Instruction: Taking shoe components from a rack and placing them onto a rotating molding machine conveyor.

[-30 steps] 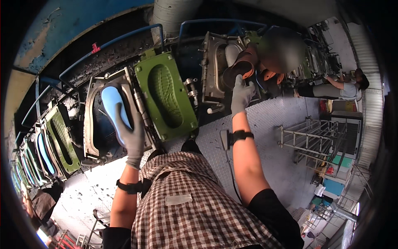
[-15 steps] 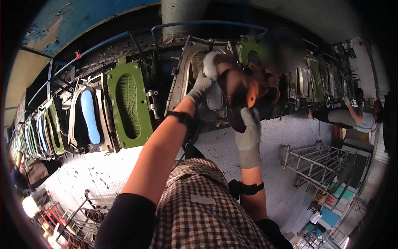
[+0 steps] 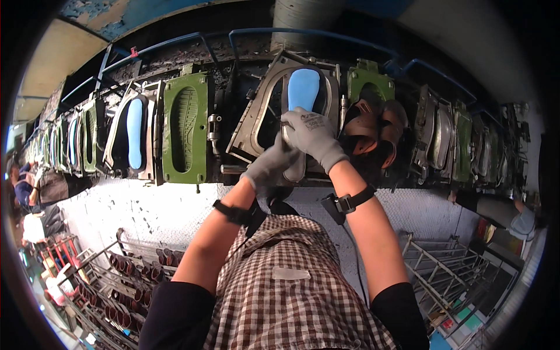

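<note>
A blue insole (image 3: 304, 88) lies along a grey foot-shaped form (image 3: 296, 169) in an open metal mould (image 3: 252, 125) in front of me. My gloved right hand (image 3: 315, 133) is closed over the middle of the insole, its fingers bent across it. Just below and to the left, my gloved left hand (image 3: 271, 165) is closed at the insole's left edge, its fingertips partly hidden by my right hand. The insole's lower part is covered by both hands. To the right, a pair of brown sandals (image 3: 363, 125) rests against a green mould half (image 3: 372, 74), touched by neither hand.
On the left stand a green mould plate (image 3: 185, 131) and another mould holding a blue insole (image 3: 135, 133). More moulds (image 3: 440, 131) continue rightward. A blue rail (image 3: 309, 32) runs behind. Metal racks (image 3: 440, 265) stand on the floor; the left one holds shoes. People stand at both far sides.
The brown sandals have left my hands and now sit on the right. A blue insole now lies on the grey form, and my right hand has moved left to join my left there.
</note>
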{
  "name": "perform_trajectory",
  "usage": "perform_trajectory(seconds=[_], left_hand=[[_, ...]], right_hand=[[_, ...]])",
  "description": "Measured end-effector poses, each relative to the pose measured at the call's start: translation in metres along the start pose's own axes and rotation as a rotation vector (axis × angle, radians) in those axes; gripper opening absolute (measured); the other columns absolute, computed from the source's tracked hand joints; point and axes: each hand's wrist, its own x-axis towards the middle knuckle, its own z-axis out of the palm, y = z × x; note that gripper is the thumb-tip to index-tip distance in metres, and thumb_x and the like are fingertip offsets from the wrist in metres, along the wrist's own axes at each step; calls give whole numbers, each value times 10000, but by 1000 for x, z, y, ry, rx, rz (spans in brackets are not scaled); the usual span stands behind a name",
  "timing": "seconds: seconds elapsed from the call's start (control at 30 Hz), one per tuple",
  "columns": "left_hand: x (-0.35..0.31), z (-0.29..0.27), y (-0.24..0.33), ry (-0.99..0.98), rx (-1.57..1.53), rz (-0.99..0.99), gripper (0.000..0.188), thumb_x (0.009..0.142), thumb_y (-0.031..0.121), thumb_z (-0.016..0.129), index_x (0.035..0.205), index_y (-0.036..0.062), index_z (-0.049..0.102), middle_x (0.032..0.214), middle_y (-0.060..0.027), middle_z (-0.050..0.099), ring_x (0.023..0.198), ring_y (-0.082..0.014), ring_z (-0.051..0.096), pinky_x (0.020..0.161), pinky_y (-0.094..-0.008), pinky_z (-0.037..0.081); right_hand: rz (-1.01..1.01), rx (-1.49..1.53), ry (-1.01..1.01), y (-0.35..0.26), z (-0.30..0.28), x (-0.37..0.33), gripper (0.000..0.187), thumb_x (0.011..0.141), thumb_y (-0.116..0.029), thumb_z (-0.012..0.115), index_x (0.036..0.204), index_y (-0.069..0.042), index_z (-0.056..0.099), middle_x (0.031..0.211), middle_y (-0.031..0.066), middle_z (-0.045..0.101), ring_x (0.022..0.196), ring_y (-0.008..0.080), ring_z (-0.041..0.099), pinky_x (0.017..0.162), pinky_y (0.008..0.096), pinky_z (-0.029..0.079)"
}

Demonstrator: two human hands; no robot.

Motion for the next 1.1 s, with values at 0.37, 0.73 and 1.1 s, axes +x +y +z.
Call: perform_trajectory(seconds=[0.37,0.73,1.1], left_hand=[[6,-3,44,284,-458,-175,710,932,424,775,1450,-6,549,1259,-147,694,1106,-214,670,873,-383,571],[69,0,55,168,-432,68,573,917,338,854,1297,-51,672,1162,-119,751,948,-167,711,814,-320,585],[27,25,80,345,-63,7,965,930,306,815,1645,-39,267,1507,-264,546,1304,-311,611,1084,-382,510]], right_hand=[[242,138,285,7,27,-66,433,1000,-250,659,1358,-16,595,1179,267,699,1077,418,706,902,516,572],[584,363,435,24,57,-44,520,928,-131,689,1414,-41,526,1003,188,718,923,417,714,836,505,563],[262,365,463,26,-19,-66,463,972,-111,670,1431,-104,613,1140,192,763,965,413,744,845,497,588]])
